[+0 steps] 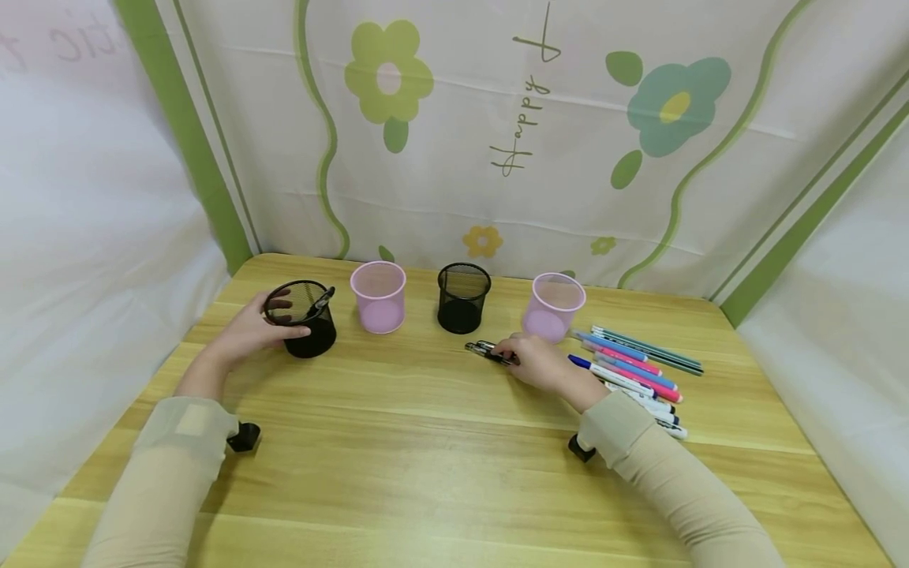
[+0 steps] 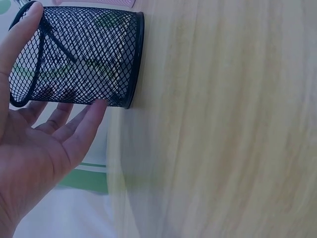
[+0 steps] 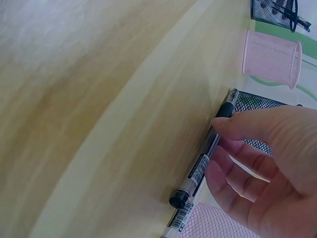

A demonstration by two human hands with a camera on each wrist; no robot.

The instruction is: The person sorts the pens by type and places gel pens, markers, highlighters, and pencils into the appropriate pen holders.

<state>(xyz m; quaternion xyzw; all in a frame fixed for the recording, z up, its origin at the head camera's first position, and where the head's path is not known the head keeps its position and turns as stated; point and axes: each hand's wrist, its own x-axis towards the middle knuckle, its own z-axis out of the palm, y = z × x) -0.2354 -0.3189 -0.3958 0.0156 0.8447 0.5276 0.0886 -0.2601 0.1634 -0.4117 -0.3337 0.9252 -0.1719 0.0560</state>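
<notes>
My left hand point(image 1: 245, 335) grips a black mesh pen cup point(image 1: 312, 341) at the table's left, thumb on one side and fingers on the other. One black pen point(image 1: 323, 301) leans inside that cup, its end above the rim. At right of centre, my right hand point(image 1: 536, 361) pinches a black gel pen point(image 3: 198, 166) with a clear barrel between thumb and fingers, low over the tabletop. A second similar pen point(image 3: 179, 218) lies beside it, partly hidden. In the left wrist view, the thumb is by the cup's rim and the fingers point(image 2: 89, 126) touch its side.
A pink mesh cup point(image 1: 381, 304), another black mesh cup point(image 1: 461, 304) and a second pink cup point(image 1: 550, 312) stand along the back of the table. On the right lie teal pencils point(image 1: 653, 353), pink and blue felt-tip pens point(image 1: 642, 371) and several white markers point(image 1: 625, 384).
</notes>
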